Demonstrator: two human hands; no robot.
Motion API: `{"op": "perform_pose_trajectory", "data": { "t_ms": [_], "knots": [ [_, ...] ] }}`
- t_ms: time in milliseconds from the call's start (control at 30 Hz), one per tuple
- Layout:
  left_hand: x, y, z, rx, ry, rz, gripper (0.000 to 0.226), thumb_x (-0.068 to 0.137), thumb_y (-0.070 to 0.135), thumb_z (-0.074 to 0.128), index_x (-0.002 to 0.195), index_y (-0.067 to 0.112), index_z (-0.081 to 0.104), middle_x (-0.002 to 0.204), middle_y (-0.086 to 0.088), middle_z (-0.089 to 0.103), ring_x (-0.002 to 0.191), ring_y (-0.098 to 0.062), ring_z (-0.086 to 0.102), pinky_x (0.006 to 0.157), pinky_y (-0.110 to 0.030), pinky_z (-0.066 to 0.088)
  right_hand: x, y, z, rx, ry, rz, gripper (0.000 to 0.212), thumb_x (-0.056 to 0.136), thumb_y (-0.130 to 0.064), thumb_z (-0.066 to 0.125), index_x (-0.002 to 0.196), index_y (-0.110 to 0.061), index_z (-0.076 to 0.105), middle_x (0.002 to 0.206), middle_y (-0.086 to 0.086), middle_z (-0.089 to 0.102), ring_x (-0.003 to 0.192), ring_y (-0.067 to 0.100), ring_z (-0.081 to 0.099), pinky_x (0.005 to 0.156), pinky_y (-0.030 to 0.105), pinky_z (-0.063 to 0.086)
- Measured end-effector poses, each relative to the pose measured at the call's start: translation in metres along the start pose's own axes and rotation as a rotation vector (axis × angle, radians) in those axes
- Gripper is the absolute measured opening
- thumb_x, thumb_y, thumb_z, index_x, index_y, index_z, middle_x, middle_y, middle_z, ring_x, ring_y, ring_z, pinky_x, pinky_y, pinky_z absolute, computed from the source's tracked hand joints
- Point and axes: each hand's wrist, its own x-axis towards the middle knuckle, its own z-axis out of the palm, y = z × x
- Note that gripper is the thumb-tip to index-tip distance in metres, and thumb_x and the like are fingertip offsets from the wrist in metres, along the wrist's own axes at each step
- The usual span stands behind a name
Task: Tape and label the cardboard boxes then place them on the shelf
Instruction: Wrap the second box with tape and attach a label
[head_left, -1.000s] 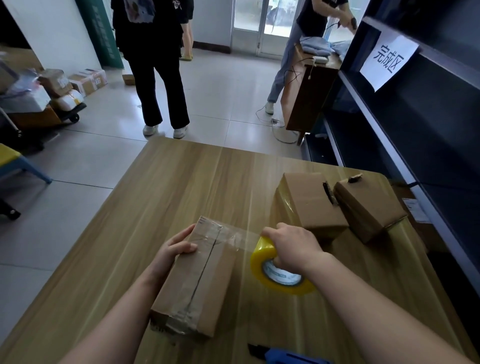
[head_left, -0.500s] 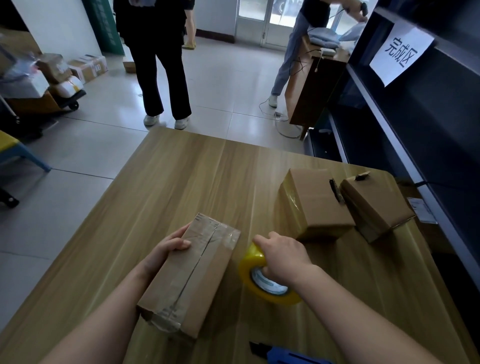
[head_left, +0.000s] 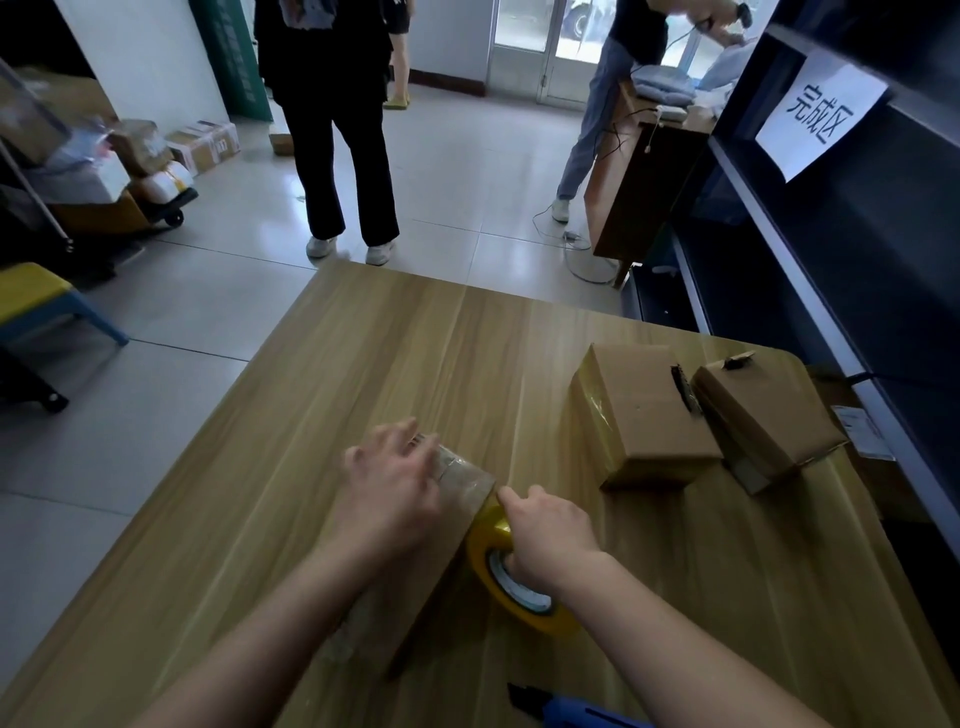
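Observation:
A long cardboard box (head_left: 457, 483) lies on the wooden table (head_left: 415, 364) in front of me, mostly hidden under my left arm. My left hand (head_left: 392, 486) lies flat on top of its far end, fingers spread, pressing on the clear tape. My right hand (head_left: 550, 535) grips a yellow tape roll (head_left: 511, 587) right against the box's right side. Two more cardboard boxes, a larger one (head_left: 644, 410) and a smaller one (head_left: 763, 415), sit side by side at the table's right. The dark shelf (head_left: 810, 249) with a white paper sign (head_left: 818, 117) stands to the right.
A blue-handled cutter (head_left: 576, 712) lies at the table's near edge. Two people stand on the tiled floor beyond the table, one in black trousers (head_left: 343, 171) and one by a wooden desk (head_left: 639, 182). A cart of parcels (head_left: 104, 176) and a yellow stool (head_left: 36, 301) are at left.
My left hand moved from the box's left side onto its top. The tape roll came in close against the box's right side.

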Motion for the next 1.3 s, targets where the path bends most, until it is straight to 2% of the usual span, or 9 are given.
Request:
{"op": "perform_pose_trajectory", "data": {
  "t_ms": [100,200,300,367,500,700,900,1167,1300],
  "knots": [
    [-0.022,0.023,0.02,0.179,-0.185,0.073,0.089,0.089,0.071,0.03,0.153,0.023,-0.009,0.158,0.0,-0.023,0.147,-0.021,-0.02,0.117,-0.05,-0.006,-0.001,-0.001,-0.002,0.029,-0.029,0.022,0.051,0.088,-0.033,0.066,0.131,-0.025,0.041,0.114,0.005,0.053,0.103,0.025,0.058,0.084,0.035,0.053],
    [-0.009,0.004,0.024,0.296,-0.196,0.158,0.095,0.09,0.067,0.039,0.15,0.024,-0.02,0.156,-0.002,-0.03,0.142,-0.019,-0.03,0.115,-0.05,-0.016,-0.004,-0.001,-0.002,0.085,-0.07,0.04,0.063,0.086,-0.037,0.069,0.138,-0.025,0.035,0.119,0.004,0.052,0.106,0.024,0.057,0.082,0.033,0.051],
    [0.006,-0.009,0.014,0.285,-0.24,0.2,0.092,0.091,0.059,0.045,0.15,0.031,-0.019,0.157,0.0,-0.03,0.142,-0.017,-0.03,0.114,-0.054,-0.018,-0.008,-0.004,-0.002,0.186,-0.112,0.053,0.081,0.085,-0.038,0.069,0.149,-0.024,0.022,0.129,0.004,0.049,0.114,0.026,0.054,0.086,0.032,0.049],
    [0.012,-0.011,0.013,0.303,-0.223,0.143,0.09,0.092,0.057,0.046,0.151,0.035,-0.017,0.158,-0.004,-0.028,0.145,-0.022,-0.026,0.113,-0.057,-0.018,-0.01,-0.007,-0.004,0.264,-0.132,0.052,0.081,0.083,-0.041,0.069,0.147,-0.023,0.023,0.131,0.005,0.048,0.117,0.026,0.052,0.091,0.034,0.048],
    [0.015,-0.01,0.011,0.328,-0.22,0.11,0.09,0.09,0.06,0.047,0.151,0.037,-0.015,0.161,-0.009,-0.014,0.147,-0.029,-0.016,0.117,-0.057,-0.006,-0.012,-0.014,-0.007,0.38,-0.167,0.07,0.079,0.08,-0.046,0.071,0.14,-0.021,0.027,0.13,0.006,0.048,0.118,0.026,0.051,0.093,0.037,0.046],
    [0.022,-0.019,-0.009,0.272,-0.403,0.167,0.101,0.083,0.072,0.048,0.15,0.037,-0.018,0.158,-0.008,-0.026,0.144,-0.027,-0.028,0.115,-0.058,-0.014,-0.017,-0.023,-0.011,0.445,-0.164,0.115,0.078,0.084,-0.043,0.069,0.143,-0.02,0.024,0.133,0.007,0.046,0.121,0.027,0.049,0.094,0.036,0.045],
    [0.026,-0.026,-0.014,0.258,-0.44,0.194,0.099,0.081,0.074,0.049,0.15,0.04,-0.014,0.158,-0.003,-0.027,0.143,-0.025,-0.029,0.115,-0.054,-0.017,-0.015,-0.034,-0.012,0.51,-0.205,0.187,0.084,0.081,-0.041,0.072,0.145,-0.018,0.023,0.134,0.008,0.047,0.121,0.028,0.05,0.098,0.04,0.048],
    [0.026,-0.025,-0.015,0.247,-0.376,0.184,0.077,0.09,0.071,0.034,0.152,0.042,-0.002,0.161,0.0,-0.018,0.147,-0.023,-0.021,0.117,-0.053,-0.013,-0.009,-0.05,-0.013,0.533,-0.213,0.25,0.089,0.08,-0.039,0.074,0.147,-0.012,0.022,0.139,0.011,0.046,0.126,0.031,0.048,0.099,0.039,0.046],
    [0.024,-0.028,-0.005,0.238,-0.268,0.187,0.067,0.095,0.063,0.032,0.152,0.044,0.002,0.162,0.001,-0.012,0.148,-0.021,-0.015,0.117,-0.054,-0.011,-0.01,-0.055,-0.011,0.543,-0.194,0.282,0.087,0.079,-0.038,0.075,0.144,-0.01,0.024,0.14,0.012,0.046,0.127,0.031,0.047,0.099,0.037,0.044]
  ]
}}
